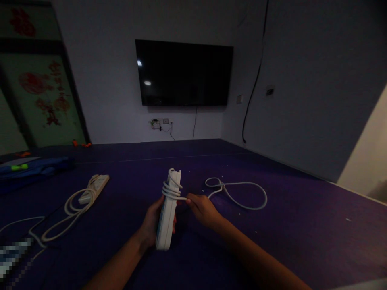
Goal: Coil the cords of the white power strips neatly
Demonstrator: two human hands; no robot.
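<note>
The left hand (151, 223) is curled around a white power strip (166, 227), fingers wrapped behind it. The strip stands tilted over the near middle of the purple floor (302, 241), its upper end leaning slightly right. The right hand (204, 207), just beside it, pinches a white cord (181, 198) between thumb and fingers. Several turns of this cord circle the strip's upper part; the stretch beyond the right hand lies in loose loops on the floor, toward its right edge.

Well to the left lies a second power strip (101, 183), its pale cord (72, 213) in loops beside it. At the near left corner is a pixelated item (12, 255), too blurred to name. Farther along the left edge is blue cloth (45, 165) with a bright green thing (19, 166) on it. Past the far edge, a dark television (184, 72) hangs on the wall (105, 80), above sockets (165, 121).
</note>
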